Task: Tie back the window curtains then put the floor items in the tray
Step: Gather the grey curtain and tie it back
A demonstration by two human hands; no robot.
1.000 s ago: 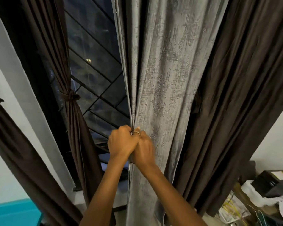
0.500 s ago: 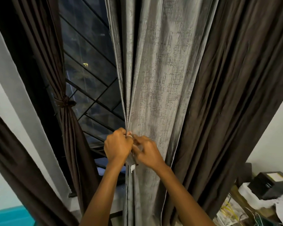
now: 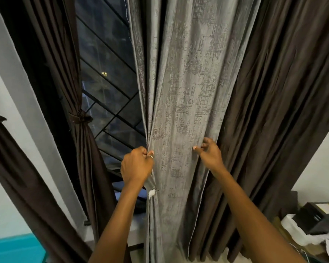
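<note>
Fingers of the left hand clench the grey curtain at its bunched left edge, beside the window. The right hand curls at the right edge, grip unclear. If that side is missed, folds could slip free and leave a loose bundle.

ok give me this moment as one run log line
grey curtain: untied | left hand: grips its left edge | right hand: at its right edge, grip unclear | left brown curtain: already tied
</note>
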